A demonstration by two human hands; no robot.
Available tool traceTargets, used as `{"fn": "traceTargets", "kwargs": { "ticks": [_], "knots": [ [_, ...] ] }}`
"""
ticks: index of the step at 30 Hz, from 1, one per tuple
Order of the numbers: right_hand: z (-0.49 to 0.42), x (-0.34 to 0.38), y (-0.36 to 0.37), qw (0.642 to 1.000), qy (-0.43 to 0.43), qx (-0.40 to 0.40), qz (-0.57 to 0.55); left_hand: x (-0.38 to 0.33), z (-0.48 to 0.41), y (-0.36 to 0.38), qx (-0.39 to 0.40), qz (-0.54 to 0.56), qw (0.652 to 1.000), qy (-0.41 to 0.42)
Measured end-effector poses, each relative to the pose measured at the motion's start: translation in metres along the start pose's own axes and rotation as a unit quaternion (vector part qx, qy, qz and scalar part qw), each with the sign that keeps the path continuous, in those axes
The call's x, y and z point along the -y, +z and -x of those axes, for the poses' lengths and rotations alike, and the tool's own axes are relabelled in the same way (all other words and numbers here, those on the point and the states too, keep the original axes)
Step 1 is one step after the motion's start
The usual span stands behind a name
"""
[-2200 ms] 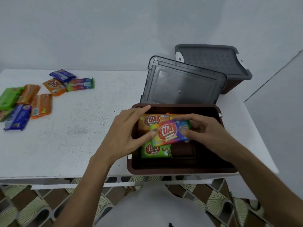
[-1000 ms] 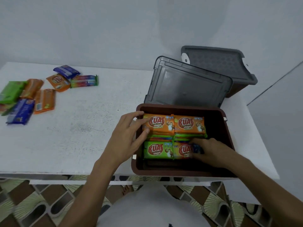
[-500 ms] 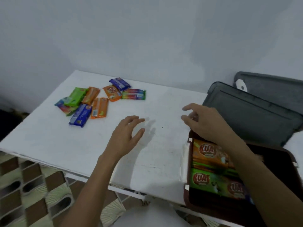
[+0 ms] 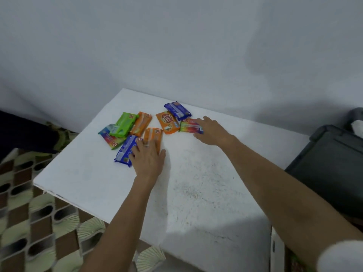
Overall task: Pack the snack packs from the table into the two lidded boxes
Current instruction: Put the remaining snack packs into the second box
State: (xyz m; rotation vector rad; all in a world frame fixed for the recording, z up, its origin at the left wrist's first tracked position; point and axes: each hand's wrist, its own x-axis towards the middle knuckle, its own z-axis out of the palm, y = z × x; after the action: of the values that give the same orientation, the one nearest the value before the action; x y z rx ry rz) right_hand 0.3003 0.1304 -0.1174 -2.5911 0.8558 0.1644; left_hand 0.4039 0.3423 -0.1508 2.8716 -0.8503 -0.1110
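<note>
Eight snack packs counted, clustered at far left end of table.

- Left hand laid flat, fingers straight, on orange pack and blue pack; nothing gripped.
- Right hand spread, fingertips set on rainbow pack; no pinch seen.
- Step judged: next packs being gathered. Packs best slid together, stacked flat, lifted as one.
- Dark grey lid noted at right; second grey lid behind, cut by edge.
- Box interiors not shown; contents cannot be told.

Both arms reach forward; the left hand lies palm down with straight fingers, the right hand likewise outstretched.
</note>
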Motion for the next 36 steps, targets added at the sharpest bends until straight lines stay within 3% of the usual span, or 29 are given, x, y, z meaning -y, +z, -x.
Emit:
{"fn": "traceTargets", "kwargs": {
  "ticks": [5,16,19,26,30,36],
  "knots": [
    [-0.012,-0.013,0.017,0.998,-0.013,-0.021,0.061,0.006,-0.010,0.010,-0.027,0.003,1.000,0.001],
    [0.008,-0.004,0.021,0.998,-0.020,-0.025,0.054,-0.003,-0.007,0.013,-0.011,0.062,0.998,-0.025],
    [0.027,-0.006,0.017,0.999,-0.014,-0.032,0.004,-0.001,-0.003,0.008,-0.009,0.091,0.995,-0.028],
    [0.091,-0.020,-0.011,0.981,-0.016,-0.153,-0.119,-0.005,0.026,0.000,-0.029,0.148,0.988,-0.034],
    [0.140,-0.041,-0.025,0.961,-0.037,-0.165,-0.219,-0.020,0.049,-0.011,-0.053,0.185,0.981,0.027],
    [0.228,-0.057,-0.042,0.953,0.013,-0.195,-0.230,-0.051,0.097,-0.028,-0.085,0.347,0.920,0.159]
  ]
}}
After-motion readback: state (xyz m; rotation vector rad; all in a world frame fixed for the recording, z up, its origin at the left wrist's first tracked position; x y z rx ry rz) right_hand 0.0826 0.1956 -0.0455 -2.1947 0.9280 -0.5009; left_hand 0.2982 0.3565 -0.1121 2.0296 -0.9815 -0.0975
